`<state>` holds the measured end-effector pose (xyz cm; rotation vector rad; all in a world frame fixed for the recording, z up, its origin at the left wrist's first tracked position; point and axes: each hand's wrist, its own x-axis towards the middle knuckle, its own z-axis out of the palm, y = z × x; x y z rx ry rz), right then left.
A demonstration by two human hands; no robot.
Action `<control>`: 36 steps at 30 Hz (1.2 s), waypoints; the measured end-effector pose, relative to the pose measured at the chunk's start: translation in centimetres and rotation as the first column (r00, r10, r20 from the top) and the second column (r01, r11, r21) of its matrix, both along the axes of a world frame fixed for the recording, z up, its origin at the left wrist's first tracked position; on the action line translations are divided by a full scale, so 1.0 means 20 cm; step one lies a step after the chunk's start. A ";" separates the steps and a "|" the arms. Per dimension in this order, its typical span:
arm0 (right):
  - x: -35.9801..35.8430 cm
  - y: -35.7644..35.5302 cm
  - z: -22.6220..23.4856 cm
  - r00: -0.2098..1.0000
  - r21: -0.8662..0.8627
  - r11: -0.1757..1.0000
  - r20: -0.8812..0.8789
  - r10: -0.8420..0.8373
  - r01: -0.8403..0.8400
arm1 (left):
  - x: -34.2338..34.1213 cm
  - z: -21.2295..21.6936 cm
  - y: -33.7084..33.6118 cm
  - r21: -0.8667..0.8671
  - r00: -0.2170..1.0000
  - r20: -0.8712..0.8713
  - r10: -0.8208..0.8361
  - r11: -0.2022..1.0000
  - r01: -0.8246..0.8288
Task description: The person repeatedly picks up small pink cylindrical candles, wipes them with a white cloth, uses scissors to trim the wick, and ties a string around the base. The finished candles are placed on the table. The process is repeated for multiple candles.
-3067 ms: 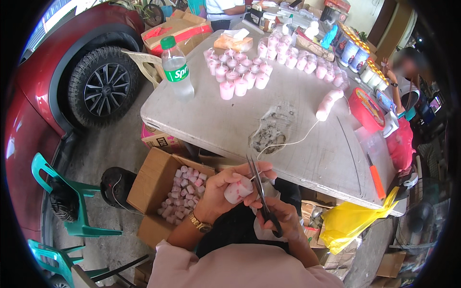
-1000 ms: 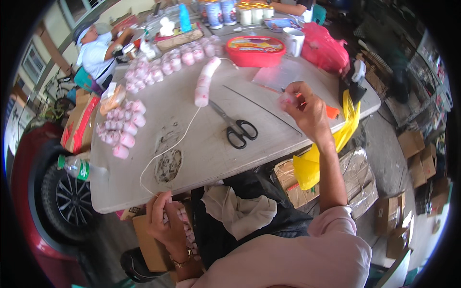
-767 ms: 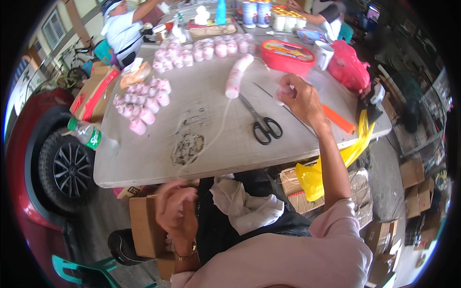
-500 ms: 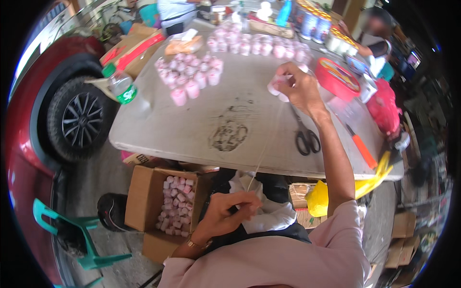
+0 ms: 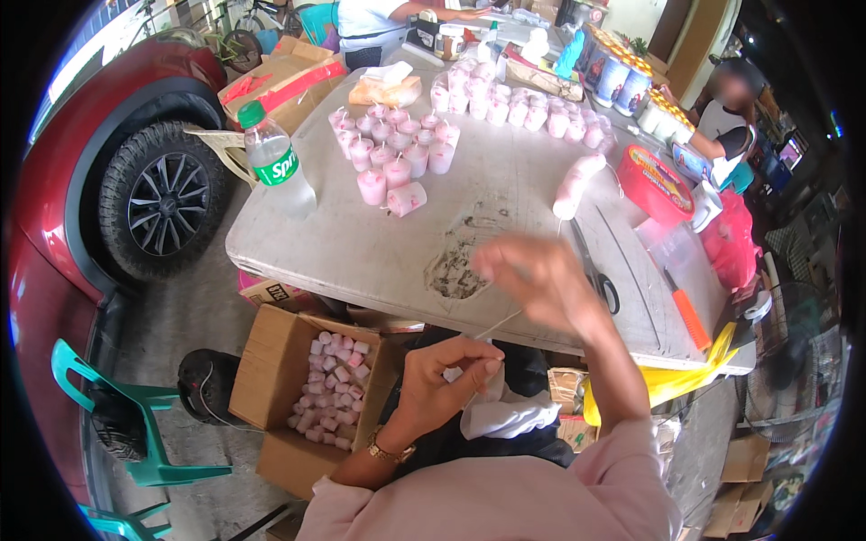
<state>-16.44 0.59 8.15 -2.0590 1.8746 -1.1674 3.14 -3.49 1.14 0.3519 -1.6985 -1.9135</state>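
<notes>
My left hand (image 5: 451,380) is low, over my lap, its fingertips pinched on a thin white string (image 5: 502,326). The string runs up toward my right hand (image 5: 546,284), which is smeared by motion above the near table edge, so its fingers are unclear. Beyond it lies a pinkish-white roll-shaped piece (image 5: 577,187), with string at both ends. Black-handled scissors (image 5: 608,294) rest beside my right hand. Pink-and-white candles (image 5: 397,142) with wicks stand grouped at left on the table; one candle (image 5: 407,199) lies on its side before them.
Short pink-and-white pieces fill a cardboard box (image 5: 248,365) beside my left arm. A green-capped bottle (image 5: 281,171) stands at the left table edge. An orange-handled knife (image 5: 689,317) and red tub (image 5: 657,183) are at right. Wrapped candles (image 5: 519,114) line the back.
My right hand has come from the pinkish roll down toward my left hand, leaving the roll on the table. A candle now lies sideways in front of the group. The view has shifted slightly.
</notes>
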 end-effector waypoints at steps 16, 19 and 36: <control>0.14 0.54 -0.11 0.976 -0.348 0.912 0.057 -0.210 0.216 | -0.18 0.12 0.03 0.029 0.956 0.087 -0.281 0.960 0.280; 0.13 0.58 -0.12 0.905 -0.411 0.826 0.339 -0.255 0.387 | -0.21 0.12 0.00 -0.269 0.970 0.120 -0.209 0.934 0.235; -0.15 0.37 -0.37 0.413 -0.282 0.595 -0.501 -0.761 0.753 | -0.05 0.14 -0.10 -0.436 0.971 -0.078 0.226 0.868 -0.237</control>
